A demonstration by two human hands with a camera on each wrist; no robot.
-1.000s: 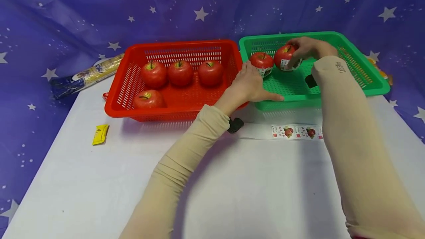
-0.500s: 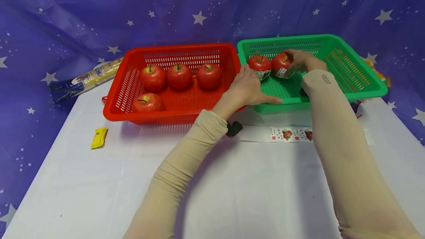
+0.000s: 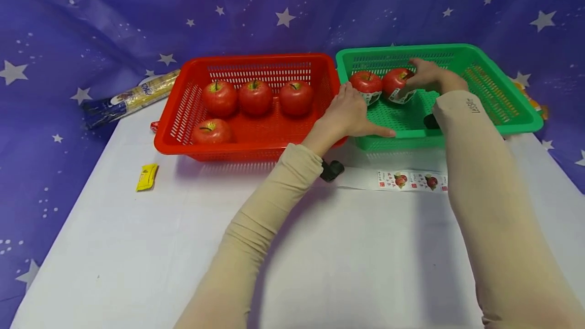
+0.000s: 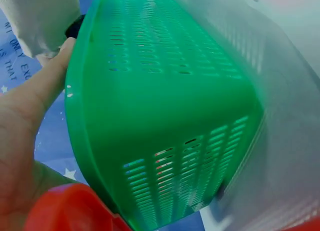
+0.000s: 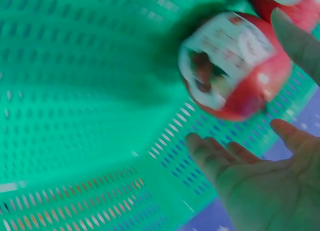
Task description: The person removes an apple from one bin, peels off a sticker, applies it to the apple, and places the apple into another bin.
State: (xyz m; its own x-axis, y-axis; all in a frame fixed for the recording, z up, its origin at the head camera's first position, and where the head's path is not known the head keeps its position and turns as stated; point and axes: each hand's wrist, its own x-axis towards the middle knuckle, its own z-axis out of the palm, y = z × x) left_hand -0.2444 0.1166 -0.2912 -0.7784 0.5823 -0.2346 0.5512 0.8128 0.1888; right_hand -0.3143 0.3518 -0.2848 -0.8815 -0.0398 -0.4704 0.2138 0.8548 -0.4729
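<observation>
My left hand lies across the near left corner of the green basket, fingers straight and thumb stretched along its front rim. The left wrist view shows that thumb against the rim. Inside the basket my right hand is beside a labelled apple. In the right wrist view the spread fingers stand apart from this apple, which has a white sticker printed with apples. Another labelled apple sits to its left, close to my left fingers.
A red basket with several apples stands left of the green one. A strip of apple labels lies in front. Farther left are a small yellow packet and a long pasta packet.
My right hand has set the labelled apple down beside the other one and its fingers have let go of it. The left hand has stayed on the basket rim.
</observation>
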